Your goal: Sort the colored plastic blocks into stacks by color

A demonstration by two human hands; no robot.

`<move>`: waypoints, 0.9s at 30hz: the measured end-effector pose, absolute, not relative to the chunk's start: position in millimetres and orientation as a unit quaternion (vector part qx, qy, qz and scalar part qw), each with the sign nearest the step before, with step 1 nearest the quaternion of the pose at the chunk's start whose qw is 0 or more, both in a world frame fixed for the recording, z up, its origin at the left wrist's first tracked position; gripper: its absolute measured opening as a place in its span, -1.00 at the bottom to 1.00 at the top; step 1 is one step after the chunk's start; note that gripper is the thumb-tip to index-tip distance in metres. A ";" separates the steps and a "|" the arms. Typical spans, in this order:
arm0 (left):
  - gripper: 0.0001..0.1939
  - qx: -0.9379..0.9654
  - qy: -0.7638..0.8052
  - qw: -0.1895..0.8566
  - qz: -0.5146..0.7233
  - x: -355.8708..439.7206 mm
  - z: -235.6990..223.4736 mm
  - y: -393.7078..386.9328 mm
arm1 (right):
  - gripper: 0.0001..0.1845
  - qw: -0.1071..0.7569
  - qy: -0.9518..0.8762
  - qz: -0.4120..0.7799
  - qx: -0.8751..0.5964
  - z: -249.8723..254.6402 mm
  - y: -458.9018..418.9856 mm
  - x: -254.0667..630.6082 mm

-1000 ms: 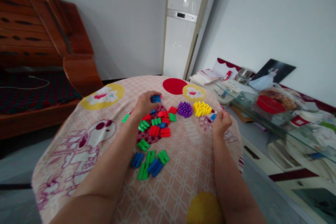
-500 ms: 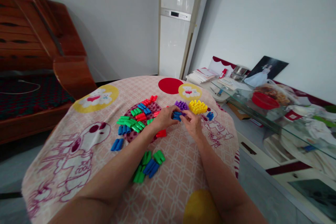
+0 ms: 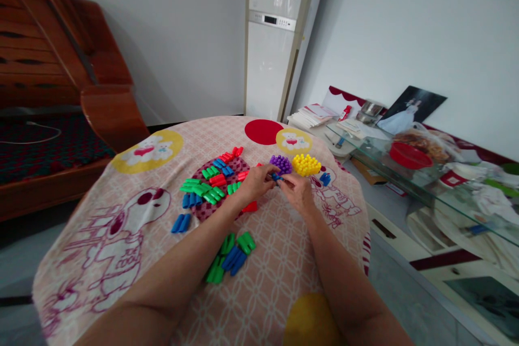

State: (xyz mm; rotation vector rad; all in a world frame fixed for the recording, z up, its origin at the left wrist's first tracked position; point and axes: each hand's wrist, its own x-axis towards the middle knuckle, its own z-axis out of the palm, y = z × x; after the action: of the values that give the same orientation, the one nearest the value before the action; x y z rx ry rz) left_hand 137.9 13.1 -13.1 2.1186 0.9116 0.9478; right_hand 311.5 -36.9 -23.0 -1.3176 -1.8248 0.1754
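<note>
My left hand (image 3: 259,181) and my right hand (image 3: 296,190) meet over the right-centre of the table, fingers pinched on a small blue plastic tube piece (image 3: 277,177). Fingers hide much of the piece. Just beyond them stands a tight cluster of purple sticks (image 3: 281,164), beside a like cluster of yellow sticks (image 3: 306,164). A few blue pieces (image 3: 325,179) lie right of my right hand. Left of my left hand are several green tube pieces (image 3: 201,189), with red (image 3: 218,180) and blue ones (image 3: 192,200) among them. Nearer me lies a green and blue group (image 3: 233,258).
A patterned cloth (image 3: 259,292) covers the round table. To the right, a glass-topped cabinet (image 3: 377,159) holds papers, a red bowl (image 3: 410,155) and bags. A wooden bench (image 3: 107,102) stands at the left, a tall white appliance (image 3: 268,65) at the back.
The blue piece between my hands has turned and now shows less, with my fingertips closer around it. My hands stay in nearly the same place; the other pieces have not moved.
</note>
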 end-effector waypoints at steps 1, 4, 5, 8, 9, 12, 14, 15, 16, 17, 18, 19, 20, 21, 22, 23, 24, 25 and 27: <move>-0.57 0.806 0.345 0.317 0.360 137.3 -12.0 13.5 | -0.79 0.433 -0.721 0.071 -0.536 -23.6 -35.7 313.6; -0.57 0.802 0.359 0.300 0.372 131.1 -5.1 16.9 | -0.81 0.469 -0.660 0.054 -0.585 -23.3 -31.9 327.1; -0.59 0.797 0.368 0.294 0.377 127.5 -2.2 18.9 | -0.80 0.486 -0.627 0.042 -0.608 -22.5 -30.7 334.2; -0.64 0.774 0.404 0.287 0.393 114.4 4.5 26.2 | -0.74 0.528 -0.523 0.001 -0.669 -18.2 -28.5 360.6; -0.65 0.767 0.415 0.286 0.397 110.2 5.6 28.5 | -0.73 0.532 -0.497 -0.012 -0.685 -16.4 -28.5 369.9; -0.67 0.757 0.425 0.286 0.406 101.0 6.0 33.6 | -0.71 0.513 -0.450 -0.041 -0.730 -11.2 -30.8 394.4; -0.69 0.755 0.423 0.288 0.411 98.2 5.3 35.6 | -0.74 0.474 -0.433 -0.055 -0.765 -9.4 -33.6 406.5; -0.69 0.754 0.421 0.290 0.413 97.5 5.0 36.2 | -0.75 0.449 -0.428 -0.059 -0.782 -9.4 -35.0 411.2; -0.69 0.752 0.420 0.291 0.415 97.1 4.8 36.7 | -0.77 0.421 -0.426 -0.059 -0.799 -9.8 -36.3 415.0; -0.69 0.751 0.420 0.292 0.417 96.9 4.8 37.0 | -0.79 0.394 -0.425 -0.056 -0.813 -10.8 -37.1 418.0; -0.69 0.750 0.421 0.294 0.417 96.9 4.8 37.1 | -0.81 0.369 -0.427 -0.048 -0.824 -12.2 -37.6 420.2; -0.69 0.749 0.422 0.294 0.417 96.9 4.8 37.0 | -0.83 0.349 -0.427 -0.037 -0.834 -13.8 -37.7 421.6; -0.69 0.749 0.424 0.294 0.415 97.0 4.9 36.8 | -0.84 0.333 -0.428 -0.026 -0.840 -15.4 -37.3 422.4; -0.69 0.749 0.427 0.293 0.414 97.2 4.8 36.6 | -0.85 0.321 -0.429 -0.018 -0.844 -17.1 -36.6 422.7; -0.69 0.750 0.428 0.292 0.411 97.6 4.7 36.3 | -0.86 0.311 -0.429 -0.014 -0.848 -18.8 -35.7 422.7; -0.69 0.751 0.428 0.293 0.409 98.0 4.5 36.0 | -0.86 0.302 -0.429 -0.012 -0.851 -20.4 -34.7 422.5; -0.69 0.752 0.427 0.293 0.407 98.5 4.2 35.9 | -0.86 0.293 -0.430 -0.013 -0.854 -21.9 -33.7 422.4; -0.69 0.754 0.425 0.294 0.406 98.8 3.9 36.1 | -0.86 0.287 -0.432 -0.015 -0.855 -23.3 -32.9 422.5; -0.69 0.755 0.421 0.298 0.405 98.2 3.7 37.2 | -0.85 0.279 -0.434 -0.015 -0.856 -25.5 -31.9 423.3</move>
State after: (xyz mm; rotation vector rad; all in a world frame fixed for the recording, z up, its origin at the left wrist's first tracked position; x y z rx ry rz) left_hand 98.2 37.2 3.7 2.0059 1.1185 1.0756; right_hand 423.3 -31.9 -25.5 -2.2970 -1.1649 -0.0394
